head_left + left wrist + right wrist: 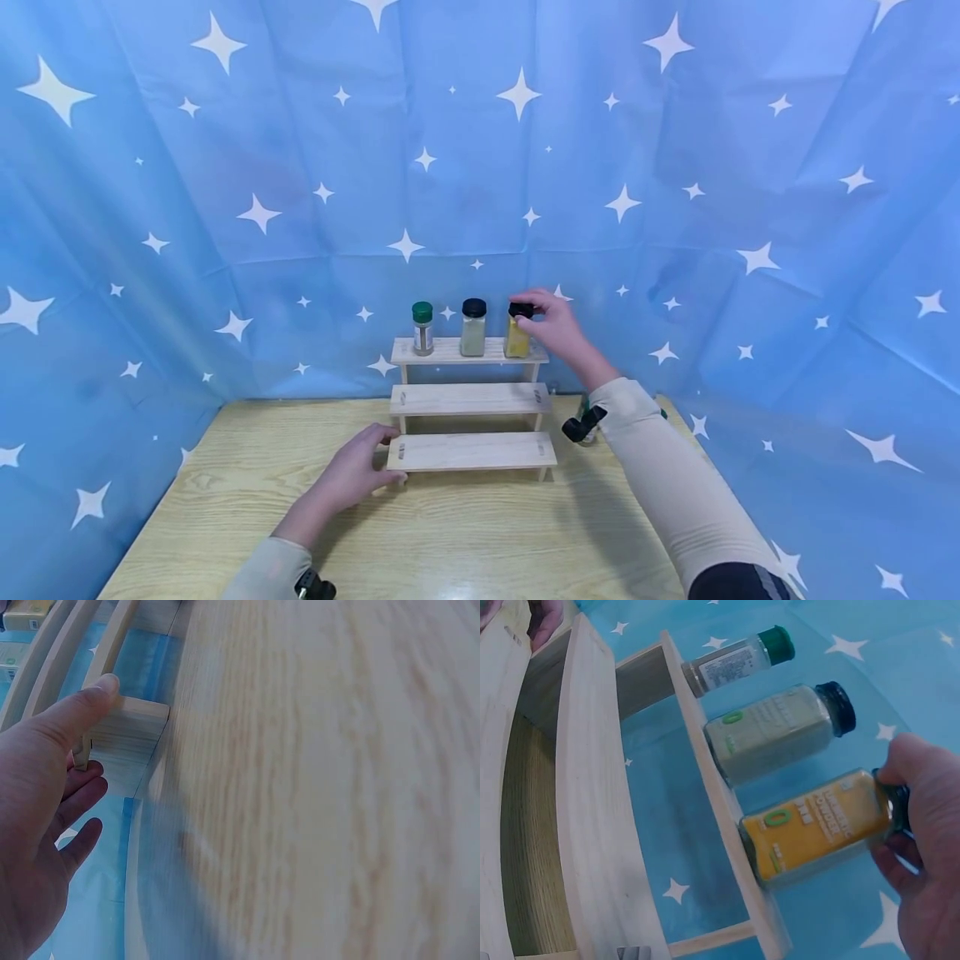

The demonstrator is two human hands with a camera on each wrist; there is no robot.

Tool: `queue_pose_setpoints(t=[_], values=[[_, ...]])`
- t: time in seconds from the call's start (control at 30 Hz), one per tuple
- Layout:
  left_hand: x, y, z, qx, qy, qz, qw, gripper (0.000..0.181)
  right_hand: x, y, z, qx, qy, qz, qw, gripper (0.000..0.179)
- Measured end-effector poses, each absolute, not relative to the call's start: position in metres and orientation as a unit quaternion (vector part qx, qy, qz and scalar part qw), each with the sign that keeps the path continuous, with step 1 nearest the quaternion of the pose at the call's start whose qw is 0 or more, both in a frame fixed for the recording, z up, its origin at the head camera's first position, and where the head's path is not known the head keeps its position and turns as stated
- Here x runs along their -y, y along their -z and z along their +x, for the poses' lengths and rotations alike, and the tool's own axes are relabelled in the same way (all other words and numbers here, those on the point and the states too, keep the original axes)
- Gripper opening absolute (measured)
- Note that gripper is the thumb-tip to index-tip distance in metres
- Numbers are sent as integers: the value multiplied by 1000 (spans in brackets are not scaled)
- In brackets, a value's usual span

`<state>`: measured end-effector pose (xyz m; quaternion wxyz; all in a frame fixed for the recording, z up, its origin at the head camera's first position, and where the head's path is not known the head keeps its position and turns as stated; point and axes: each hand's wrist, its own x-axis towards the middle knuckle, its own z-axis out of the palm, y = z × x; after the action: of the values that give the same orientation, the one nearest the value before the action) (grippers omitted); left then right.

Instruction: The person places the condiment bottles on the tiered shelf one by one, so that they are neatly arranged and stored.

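A three-step wooden shelf rack [472,452] stands on the table against the backdrop. My right hand [557,325] grips the black cap of a turmeric powder jar [810,829], which stands upright at the right end of the top step. Left of it on that step are a jar of pale green powder [473,337] with a black cap and a slimmer spice jar [423,333] with a green cap. My left hand [352,471] holds the left end of the lowest step, thumb on its front edge and fingers at the back, as the left wrist view shows [45,780].
Partly hidden behind my right forearm, a spice jar [587,433] stands on the table right of the rack, with another green cap [663,412] past the sleeve. A star-patterned blue cloth [480,192] hangs behind and beside the wood-grain table [465,542].
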<state>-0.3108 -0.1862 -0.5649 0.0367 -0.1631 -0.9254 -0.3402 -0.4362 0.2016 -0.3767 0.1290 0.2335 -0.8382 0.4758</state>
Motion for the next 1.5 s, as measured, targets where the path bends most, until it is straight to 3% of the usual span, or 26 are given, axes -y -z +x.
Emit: queue_pose_setpoints(t=[0.8, 1.13, 1.5], values=[[186, 565, -310, 925, 342, -160, 38, 74, -203, 390, -441, 835, -474, 242, 143, 40], [186, 566, -311, 924, 344, -164, 37, 77, -213, 399, -430, 839, -466, 234, 153, 72], [185, 564, -310, 924, 345, -162, 33, 75, -255, 420, -396, 849, -467, 196, 148, 53]])
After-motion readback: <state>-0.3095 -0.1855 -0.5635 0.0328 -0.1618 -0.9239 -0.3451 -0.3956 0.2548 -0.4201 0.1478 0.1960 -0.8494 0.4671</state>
